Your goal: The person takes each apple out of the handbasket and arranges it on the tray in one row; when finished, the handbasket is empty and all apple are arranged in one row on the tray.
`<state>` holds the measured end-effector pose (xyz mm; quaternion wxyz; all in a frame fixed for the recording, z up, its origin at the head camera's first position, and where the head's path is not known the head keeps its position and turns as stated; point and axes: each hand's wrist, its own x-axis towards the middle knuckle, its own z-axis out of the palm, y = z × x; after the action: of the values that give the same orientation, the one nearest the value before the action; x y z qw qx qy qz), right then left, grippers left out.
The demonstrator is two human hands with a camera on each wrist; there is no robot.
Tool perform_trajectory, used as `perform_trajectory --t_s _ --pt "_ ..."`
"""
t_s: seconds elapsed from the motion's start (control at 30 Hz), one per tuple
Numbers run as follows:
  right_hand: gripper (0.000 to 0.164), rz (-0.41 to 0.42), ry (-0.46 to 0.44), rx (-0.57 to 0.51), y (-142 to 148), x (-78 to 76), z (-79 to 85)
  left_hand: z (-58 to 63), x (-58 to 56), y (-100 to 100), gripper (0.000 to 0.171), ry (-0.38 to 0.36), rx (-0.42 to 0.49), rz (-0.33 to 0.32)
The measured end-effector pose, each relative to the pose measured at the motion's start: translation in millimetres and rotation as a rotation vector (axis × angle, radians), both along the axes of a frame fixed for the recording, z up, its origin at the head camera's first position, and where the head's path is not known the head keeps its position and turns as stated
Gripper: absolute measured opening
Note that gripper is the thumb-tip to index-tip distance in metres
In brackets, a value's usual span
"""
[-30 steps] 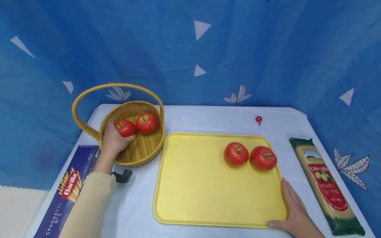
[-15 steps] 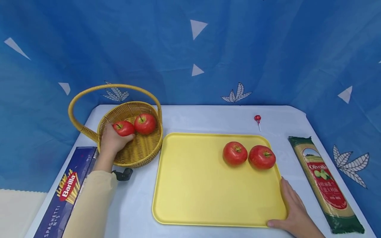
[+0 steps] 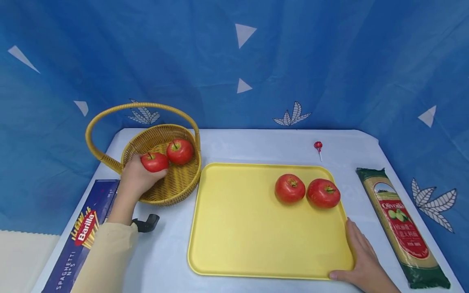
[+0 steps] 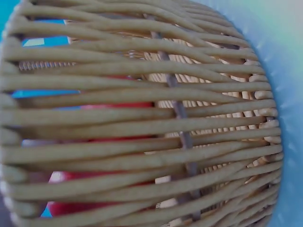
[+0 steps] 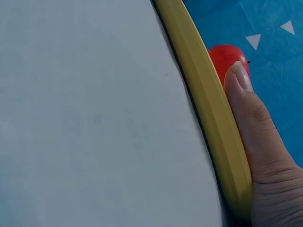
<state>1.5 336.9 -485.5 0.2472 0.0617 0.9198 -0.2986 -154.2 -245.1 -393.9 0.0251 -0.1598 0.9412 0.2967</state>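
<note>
My left hand [image 3: 137,177] reaches over the near left rim of a woven basket [image 3: 187,181] with a tall handle. It grips a red apple [image 3: 155,162] inside, fingers on its far left side and thumb on the near side. Another red apple [image 3: 180,151] lies beside it in the basket. The basket's woven wall [image 4: 142,125] fills most of the left wrist view and hides the hand. At the near right corner of a yellow tray [image 3: 256,236], my right hand [image 3: 362,258] rests with fairly straight fingers along the edge. In the right wrist view, its thumb [image 5: 258,127] lies against the tray's rim [image 5: 208,104].
Two red apples [image 3: 290,189] sit on the tray's far right part. A blue spaghetti box [image 3: 84,232] lies at the left, a pasta packet [image 3: 401,226] at the right. A red lollipop [image 3: 318,147] lies behind the tray. Blue cloth [image 3: 205,61] hangs behind the table.
My left hand has shifted slightly towards me, and the apple it grips has moved a little nearer and to the right. The right hand and tray have stayed in place.
</note>
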Motion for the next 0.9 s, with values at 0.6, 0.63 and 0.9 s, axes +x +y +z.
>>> perform_trajectory --t_s 0.6,0.63,0.9 --pt "0.142 -0.013 -0.001 -0.026 -1.2 1.3 3.1 46.3 57.6 61.7 0.092 0.241 -0.008 -0.130" --pt "0.142 -0.013 -0.002 -0.026 -1.3 1.2 3.3 47.2 58.5 68.3 0.091 0.247 -0.007 -0.145" --pt "0.142 -0.008 -0.015 -0.002 -2.2 -0.4 3.1 40.5 55.7 124.4 0.090 0.256 0.023 -0.301"
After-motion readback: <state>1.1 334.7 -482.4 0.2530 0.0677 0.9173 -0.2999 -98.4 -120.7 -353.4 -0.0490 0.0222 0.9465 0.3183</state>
